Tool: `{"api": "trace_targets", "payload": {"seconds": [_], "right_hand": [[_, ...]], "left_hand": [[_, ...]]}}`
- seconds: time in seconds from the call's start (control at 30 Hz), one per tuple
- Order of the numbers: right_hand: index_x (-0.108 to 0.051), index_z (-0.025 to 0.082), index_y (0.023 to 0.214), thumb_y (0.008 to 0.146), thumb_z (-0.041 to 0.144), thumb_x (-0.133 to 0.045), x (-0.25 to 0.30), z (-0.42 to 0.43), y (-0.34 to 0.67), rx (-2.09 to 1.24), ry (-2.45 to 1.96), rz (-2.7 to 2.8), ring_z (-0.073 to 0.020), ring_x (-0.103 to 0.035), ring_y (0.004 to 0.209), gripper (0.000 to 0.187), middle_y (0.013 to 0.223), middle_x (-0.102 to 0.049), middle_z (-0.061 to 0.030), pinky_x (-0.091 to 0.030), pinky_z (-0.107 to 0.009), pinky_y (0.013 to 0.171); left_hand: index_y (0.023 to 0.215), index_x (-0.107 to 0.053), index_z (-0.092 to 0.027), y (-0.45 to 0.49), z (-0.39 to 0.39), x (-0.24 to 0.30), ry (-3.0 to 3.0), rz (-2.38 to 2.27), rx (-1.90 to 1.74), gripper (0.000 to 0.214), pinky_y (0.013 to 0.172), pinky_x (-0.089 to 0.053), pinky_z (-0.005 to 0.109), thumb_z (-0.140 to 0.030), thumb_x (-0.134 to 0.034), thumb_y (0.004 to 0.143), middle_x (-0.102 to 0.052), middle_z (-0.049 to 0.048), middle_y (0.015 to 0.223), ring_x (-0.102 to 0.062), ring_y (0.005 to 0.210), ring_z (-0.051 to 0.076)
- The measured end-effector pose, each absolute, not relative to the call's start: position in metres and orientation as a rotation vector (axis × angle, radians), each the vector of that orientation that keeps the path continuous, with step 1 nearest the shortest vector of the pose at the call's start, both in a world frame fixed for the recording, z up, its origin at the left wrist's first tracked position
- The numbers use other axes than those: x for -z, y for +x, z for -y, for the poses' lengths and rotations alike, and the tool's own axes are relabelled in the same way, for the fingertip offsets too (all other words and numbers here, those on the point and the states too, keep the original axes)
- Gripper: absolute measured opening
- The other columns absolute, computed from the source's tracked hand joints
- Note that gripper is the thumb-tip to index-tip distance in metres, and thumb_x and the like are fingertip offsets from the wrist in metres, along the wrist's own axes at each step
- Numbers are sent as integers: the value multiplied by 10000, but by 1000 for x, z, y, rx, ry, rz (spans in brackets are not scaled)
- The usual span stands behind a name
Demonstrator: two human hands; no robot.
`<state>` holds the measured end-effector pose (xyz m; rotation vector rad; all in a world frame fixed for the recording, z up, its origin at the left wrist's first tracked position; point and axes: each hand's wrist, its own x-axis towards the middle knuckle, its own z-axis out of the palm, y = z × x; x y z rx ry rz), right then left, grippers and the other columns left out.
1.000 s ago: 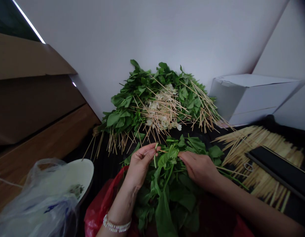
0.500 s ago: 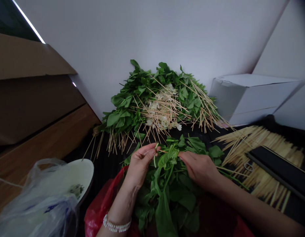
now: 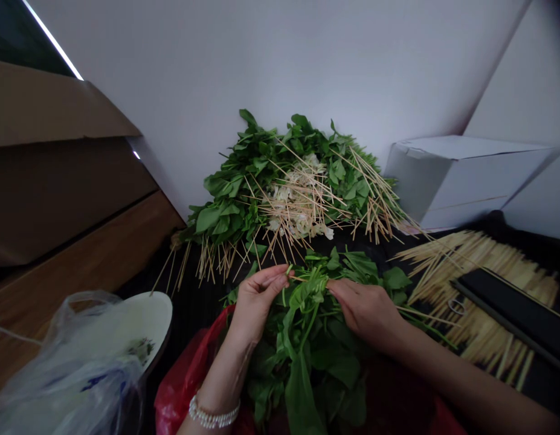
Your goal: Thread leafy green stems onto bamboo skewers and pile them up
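Note:
My left hand (image 3: 260, 296) pinches a green stem (image 3: 287, 272) at the pointed end of a wooden skewer. In my right hand (image 3: 368, 311) is the skewer (image 3: 299, 278), its tail sticking out past the palm to the right. Leafy greens (image 3: 310, 290) are bunched on the skewer between the two hands, with long leaves hanging down. Under both hands lies a heap of loose greens (image 3: 343, 356) on a red plastic bag (image 3: 189, 374). A bead bracelet (image 3: 214, 417) circles my left wrist.
Skewered greens (image 3: 229, 187) and skewered pale vegetable pieces (image 3: 302, 187) are piled by the wall. Many bare skewers (image 3: 479, 266) lie at right beneath a black phone-like case (image 3: 515, 314). A white box (image 3: 470, 175) stands behind. At left are a white bowl (image 3: 159, 308) and clear plastic bag (image 3: 66, 380).
Hardly anything differs. My left hand and the stem it pinches have shifted very slightly; my right hand stays in place on the skewer.

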<state>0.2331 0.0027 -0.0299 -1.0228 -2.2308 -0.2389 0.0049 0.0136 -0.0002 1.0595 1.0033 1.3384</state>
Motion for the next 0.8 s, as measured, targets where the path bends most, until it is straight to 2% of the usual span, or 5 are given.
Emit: {"api": "trace_targets", "payload": {"seconds": [0.3,0.53,0.8], "right_hand": [[-634,142,1008,937,78,-398,31,-3,232,229,-998,2207,-156,-690,741,254,841,-717,-56,-482,-239,658],[-634,135,1000,930,75,-412,31,-3,232,238,-969,2172,-161,-690,731,240,852,-719,-65,-488,-247,649],[-625,132,1012,920,60,-413,33,-2,231,247,-955,2175,-159,-684,729,243,833,-709,-62,-483,-247,644]], "left_hand": [[989,-782,-186,8,-12,-3,1059,-998,-1320,320,790,-536,225,-282,-871,696,-811,69,914,-726,805,141],[784,-789,-175,9,-13,1,931,-990,-1356,285,664,-498,181,-333,-926,591,-763,6,708,-650,648,87],[757,-801,-162,7,-13,0,917,-1018,-1312,317,662,-491,190,-346,-944,541,-752,18,685,-633,634,91]]}}
